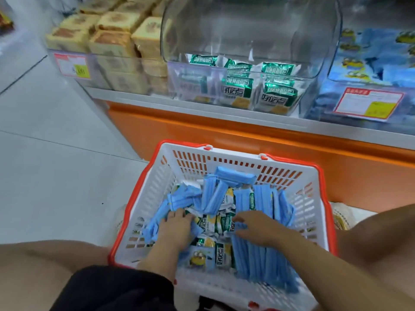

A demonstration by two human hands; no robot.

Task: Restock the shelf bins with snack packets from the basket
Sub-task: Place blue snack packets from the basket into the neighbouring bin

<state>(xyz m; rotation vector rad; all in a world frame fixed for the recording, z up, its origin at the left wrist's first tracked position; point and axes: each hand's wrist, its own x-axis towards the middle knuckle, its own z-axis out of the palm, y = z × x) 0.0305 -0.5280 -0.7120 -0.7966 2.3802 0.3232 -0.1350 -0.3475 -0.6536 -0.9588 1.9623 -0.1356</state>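
Note:
A white basket (251, 163) with an orange rim stands on the floor in front of me, full of blue snack packets (233, 176) and green-and-white packets (221, 223). My left hand (177, 230) lies palm down among the packets at the basket's left, fingers spread over blue ones. My right hand (258, 228) rests on the packets right of centre, fingers pointing left and touching a blue packet. Above, a clear shelf bin (310, 86) with its lid raised holds green-and-white packets (238, 90).
Left of the open bin, a bin of tan boxed cakes (112, 41) carries a price tag (71, 66). To the right sits a bin of blue packets (363, 55) with a red-and-yellow label (368, 103). An orange shelf base (202, 129) runs behind the basket. Grey floor tiles lie left.

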